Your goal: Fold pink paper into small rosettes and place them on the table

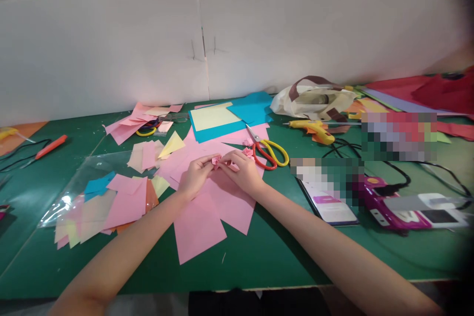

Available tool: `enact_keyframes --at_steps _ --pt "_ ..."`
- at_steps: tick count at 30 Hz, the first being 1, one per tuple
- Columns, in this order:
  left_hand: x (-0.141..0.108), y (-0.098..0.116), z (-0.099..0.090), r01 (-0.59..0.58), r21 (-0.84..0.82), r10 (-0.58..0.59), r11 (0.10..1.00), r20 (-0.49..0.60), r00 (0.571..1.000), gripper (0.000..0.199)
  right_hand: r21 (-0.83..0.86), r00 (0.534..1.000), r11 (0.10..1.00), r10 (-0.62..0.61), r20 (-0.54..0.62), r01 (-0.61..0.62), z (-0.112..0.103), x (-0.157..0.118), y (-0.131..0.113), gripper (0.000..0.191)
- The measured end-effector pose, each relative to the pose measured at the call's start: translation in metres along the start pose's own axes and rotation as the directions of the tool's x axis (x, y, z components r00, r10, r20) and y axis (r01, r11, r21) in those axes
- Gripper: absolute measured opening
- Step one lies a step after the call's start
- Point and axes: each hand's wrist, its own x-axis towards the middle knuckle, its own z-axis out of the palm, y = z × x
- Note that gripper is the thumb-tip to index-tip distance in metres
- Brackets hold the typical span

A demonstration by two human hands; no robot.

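Between my two hands is a small crumpled or folded pink paper piece [216, 161]. My left hand [197, 174] pinches it from the left, and the fingertips of my right hand [240, 170] close on its right side. Both hands are over overlapping pink sheets [200, 227] on the green table. Just beyond my right hand lie more small pink folded pieces [248, 153]. Scissors with red and yellow handles [267, 153] rest beside them, blades pointing away.
Blue and pale yellow sheets [217, 121] lie behind. Paper scraps on a clear plastic bag [126, 202] are at left. To the right are a yellow glue gun [314, 129], a phone [329, 202], a magenta power strip [388, 207], cables and a cloth bag [311, 101]. White panels [111, 49] stand behind.
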Motion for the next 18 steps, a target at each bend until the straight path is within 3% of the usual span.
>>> enact_keyframes --at_steps 5,9,18 --pt "0.000 -0.001 -0.001 0.003 -0.003 -0.003 1.000 -0.004 1.000 0.034 -0.019 0.999 0.999 0.032 0.015 -0.032 0.002 0.000 0.003 0.008" --pt "0.002 -0.007 -0.006 0.022 0.004 -0.022 1.000 0.008 1.000 0.046 -0.033 0.998 0.999 -0.008 0.060 0.010 0.001 0.001 0.004 0.013" --pt "0.000 0.002 0.000 -0.009 0.000 0.009 1.000 0.086 0.996 0.016 -0.091 0.956 0.974 -0.181 0.231 0.207 -0.005 0.003 0.012 0.020"
